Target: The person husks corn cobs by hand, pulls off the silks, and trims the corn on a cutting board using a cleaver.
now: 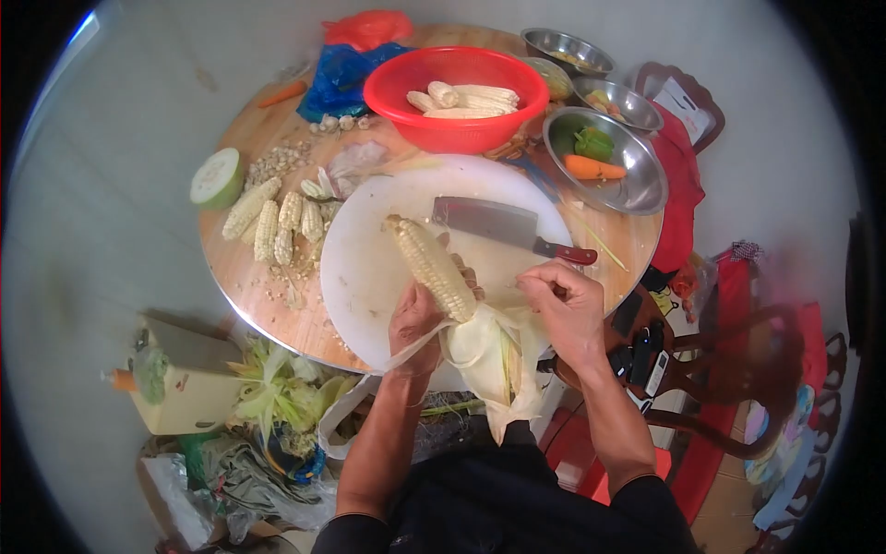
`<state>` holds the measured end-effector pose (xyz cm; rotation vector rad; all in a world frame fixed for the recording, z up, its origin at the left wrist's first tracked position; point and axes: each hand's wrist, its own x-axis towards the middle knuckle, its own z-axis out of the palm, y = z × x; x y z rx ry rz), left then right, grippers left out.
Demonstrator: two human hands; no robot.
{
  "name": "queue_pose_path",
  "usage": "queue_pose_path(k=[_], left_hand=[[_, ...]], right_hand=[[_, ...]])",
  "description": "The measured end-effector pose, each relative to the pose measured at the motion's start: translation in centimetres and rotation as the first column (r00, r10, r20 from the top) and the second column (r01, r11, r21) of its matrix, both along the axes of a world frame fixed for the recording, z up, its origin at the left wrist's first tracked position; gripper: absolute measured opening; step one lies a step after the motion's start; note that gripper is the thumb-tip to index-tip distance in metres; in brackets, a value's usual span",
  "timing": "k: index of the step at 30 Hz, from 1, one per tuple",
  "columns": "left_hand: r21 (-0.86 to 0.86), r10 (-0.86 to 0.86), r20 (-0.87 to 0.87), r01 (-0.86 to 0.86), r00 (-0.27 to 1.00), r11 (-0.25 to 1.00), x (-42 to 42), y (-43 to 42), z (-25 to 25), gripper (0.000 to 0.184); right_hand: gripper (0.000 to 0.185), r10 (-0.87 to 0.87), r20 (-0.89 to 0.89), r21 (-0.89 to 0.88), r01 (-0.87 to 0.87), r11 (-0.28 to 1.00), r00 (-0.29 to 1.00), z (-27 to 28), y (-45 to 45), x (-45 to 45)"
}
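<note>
My left hand (417,319) is wrapped round a pale ear of corn (432,268), its bare tip pointing up and away from me. Peeled-back husk (494,360) hangs from its lower end toward my lap. To the right, my right hand (565,300) is closed with thumb and fingers together, just off the husk; whatever it pinches is too small to make out. Beneath both hands lies a round white cutting board (360,268). On it rests a cleaver (489,220) with a dark red handle, beyond the corn.
A red basin (452,137) holding several peeled cobs stands at the back. More cobs (266,231) lie left of the board, near a cut gourd (219,177). Steel bowls (646,189) line the right. Stripped husks (277,388) are heaped below the table's left edge.
</note>
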<state>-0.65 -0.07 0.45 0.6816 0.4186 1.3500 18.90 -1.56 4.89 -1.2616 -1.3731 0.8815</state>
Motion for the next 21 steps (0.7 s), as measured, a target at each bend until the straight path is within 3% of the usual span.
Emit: queue_pose_path(k=[3,5,6,8,9,12,13,18,20,21], left_hand=[[0.054,-0.020,0.111,0.014,0.994,0.998,-0.1,0.3,-0.6,0.085],[0.080,-0.049,0.139,0.038,0.989,0.996,0.2,0.7,-0.8,0.083],[0.079,-0.052,0.137,0.041,0.989,0.996,0.1,0.6,-0.8,0.083],[0.095,-0.048,-0.064,0.054,0.997,0.994,0.0,0.5,-0.6,0.080],[0.094,-0.050,-0.066,0.056,0.997,0.994,0.2,0.3,-0.4,0.080],[0.153,0.075,-0.115,-0.057,0.991,0.987,0.8,-0.1,1.1,0.076],[0.191,0.102,-0.110,-0.079,0.989,0.978,0.7,-0.1,1.7,0.072],[0.194,0.124,-0.126,-0.098,0.984,0.976,-0.3,0.7,1.3,0.060],[0.025,0.154,-0.066,-0.153,0.986,0.988,0.1,0.6,1.8,0.054],[0.025,0.153,-0.064,-0.152,0.986,0.988,0.1,0.6,1.9,0.054]], right_hand=[[0.008,-0.006,-0.029,-0.111,0.003,0.994,1.000,-0.4,-0.5,0.9],[0.027,0.157,-0.015,-0.067,-0.158,0.985,0.987,-0.1,-0.5,0.5],[0.027,0.154,-0.017,-0.067,-0.155,0.986,0.988,0.1,-0.7,-0.1],[0.058,0.091,0.236,0.010,-0.097,0.995,0.968,0.9,-0.9,-1.7],[0.080,0.137,0.213,-0.120,-0.113,0.986,0.967,1.4,-0.7,-2.3],[0.076,0.238,0.363,-0.197,-0.175,0.965,0.901,0.1,0.0,-3.4],[0.064,0.293,0.301,-0.320,-0.193,0.928,0.907,0.7,0.1,-3.5],[0.056,0.421,0.055,-0.333,-0.381,0.863,0.905,-2.1,1.0,-2.5],[0.054,0.459,-0.018,-0.356,-0.435,0.827,0.888,-1.9,1.1,-2.3],[0.049,0.440,-0.025,-0.363,-0.419,0.832,0.897,-1.7,1.0,-2.3]])
